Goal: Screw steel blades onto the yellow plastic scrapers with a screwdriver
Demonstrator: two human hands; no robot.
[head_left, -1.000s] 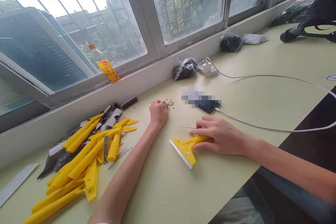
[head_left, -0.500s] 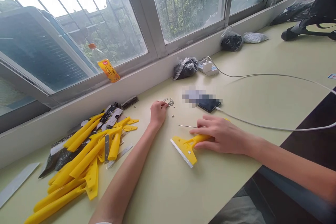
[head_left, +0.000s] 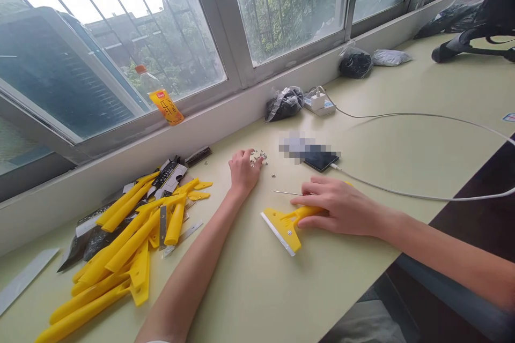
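Hands at work on a yellow scraper and a scatter of tiny screws on a pale green tabletop (head_left: 249, 289).

Yellow scraper parts (head_left: 120, 246) and loose blades lie heaped by the tabletop's left edge, well apart from the hands. Toward the middle, near the back edge under the window, the left hand (head_left: 242, 170) rests palm down, its fingers (head_left: 254, 160) loosely spread and released, their tips touching the small screws (head_left: 260, 156). Just right of it and nearer the front edge, the right hand (head_left: 341, 208) lies over the handle of the yellow scraper (head_left: 286, 226), fingers curled and grasping it, with a thin metal rod (head_left: 287, 193) beside its fingertips. A phone (head_left: 321, 160) on a white cable (head_left: 422, 196) lies just behind, toward the right.
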